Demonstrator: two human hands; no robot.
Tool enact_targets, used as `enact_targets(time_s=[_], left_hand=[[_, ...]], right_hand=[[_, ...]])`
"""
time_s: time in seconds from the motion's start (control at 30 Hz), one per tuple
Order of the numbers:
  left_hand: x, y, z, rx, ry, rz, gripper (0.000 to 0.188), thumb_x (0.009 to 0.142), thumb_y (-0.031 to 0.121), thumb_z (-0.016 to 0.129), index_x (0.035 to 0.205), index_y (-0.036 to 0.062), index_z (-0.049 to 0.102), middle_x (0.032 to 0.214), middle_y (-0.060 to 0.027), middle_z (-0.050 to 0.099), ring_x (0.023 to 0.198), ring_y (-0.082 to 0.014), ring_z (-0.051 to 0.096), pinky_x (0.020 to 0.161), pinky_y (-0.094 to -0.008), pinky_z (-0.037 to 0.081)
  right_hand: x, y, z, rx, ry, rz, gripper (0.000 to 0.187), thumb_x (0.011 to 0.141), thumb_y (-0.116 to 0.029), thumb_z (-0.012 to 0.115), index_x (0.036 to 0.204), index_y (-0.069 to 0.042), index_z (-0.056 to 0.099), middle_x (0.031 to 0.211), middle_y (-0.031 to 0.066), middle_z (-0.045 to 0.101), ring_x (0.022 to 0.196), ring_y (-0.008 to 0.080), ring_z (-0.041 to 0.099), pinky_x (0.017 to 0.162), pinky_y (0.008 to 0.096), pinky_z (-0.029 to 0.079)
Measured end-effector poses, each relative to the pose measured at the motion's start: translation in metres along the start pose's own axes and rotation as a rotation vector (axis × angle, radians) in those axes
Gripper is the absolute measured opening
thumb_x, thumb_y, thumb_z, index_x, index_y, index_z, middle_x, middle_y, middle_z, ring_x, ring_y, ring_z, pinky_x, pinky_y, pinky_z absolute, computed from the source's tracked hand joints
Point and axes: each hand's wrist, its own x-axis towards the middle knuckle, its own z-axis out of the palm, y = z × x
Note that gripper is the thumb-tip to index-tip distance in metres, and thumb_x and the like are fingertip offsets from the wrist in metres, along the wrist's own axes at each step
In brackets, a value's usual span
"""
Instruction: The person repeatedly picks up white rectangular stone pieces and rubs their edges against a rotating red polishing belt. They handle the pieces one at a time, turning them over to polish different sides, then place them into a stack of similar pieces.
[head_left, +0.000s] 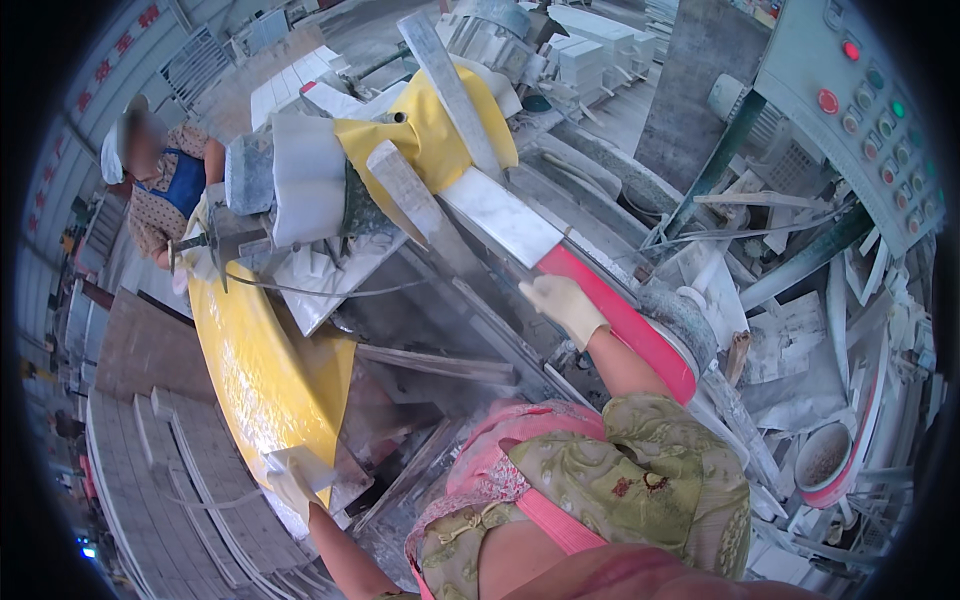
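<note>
My left hand (pixel 292 490), in a pale glove, grips a small white stone slab (pixel 305 466) at the lower end of a wet yellow sheet (pixel 245 375). My gloved right hand (pixel 568 310) is beside the red belt (pixel 620 315), its fingers curled and nothing visible in them. Just ahead of that hand, a white, grey-veined stone strip (pixel 505 215) lies in line with the belt. Its far end runs under a second yellow sheet (pixel 440 130), beside grey bars.
A co-worker (pixel 170 190) in a blue apron stands at far left by the machine. A control panel (pixel 865 110) with lit buttons hangs at upper right. Stone strips (pixel 170 480) are stacked at lower left, and broken slabs (pixel 800 340) lie to the right.
</note>
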Motion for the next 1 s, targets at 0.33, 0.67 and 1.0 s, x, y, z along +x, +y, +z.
enact_targets(time_s=[0.33,0.67,1.0], left_hand=[[-0.003,0.003,0.002,-0.032,0.007,-0.039,0.049,0.090,0.018,0.069,0.125,-0.0110,0.050,0.110,-0.0281,0.066,0.092,-0.0363,0.070,0.083,-0.0426,0.059],[-0.007,0.002,0.000,-0.059,0.018,-0.025,0.047,0.089,0.017,0.069,0.123,-0.0104,0.051,0.110,-0.0268,0.065,0.094,-0.0348,0.067,0.086,-0.0419,0.056],[-0.005,0.005,0.000,0.001,0.000,-0.082,0.048,0.089,0.016,0.069,0.125,-0.0106,0.052,0.115,-0.0273,0.064,0.095,-0.0347,0.066,0.087,-0.0426,0.055]], right_hand=[[-0.012,-0.010,0.005,-0.476,-0.097,-0.397,0.049,0.095,-0.041,0.051,0.064,-0.011,0.072,0.067,0.0139,0.069,0.066,0.0348,0.070,0.061,0.0488,0.053],[-0.014,-0.011,0.005,-0.448,-0.155,-0.420,0.049,0.096,-0.039,0.049,0.064,-0.010,0.072,0.068,0.0138,0.069,0.067,0.0357,0.069,0.061,0.0493,0.053],[-0.014,-0.012,0.008,-0.371,-0.170,-0.325,0.050,0.096,-0.044,0.049,0.071,-0.010,0.074,0.075,0.0152,0.071,0.074,0.0373,0.069,0.068,0.0508,0.053]])
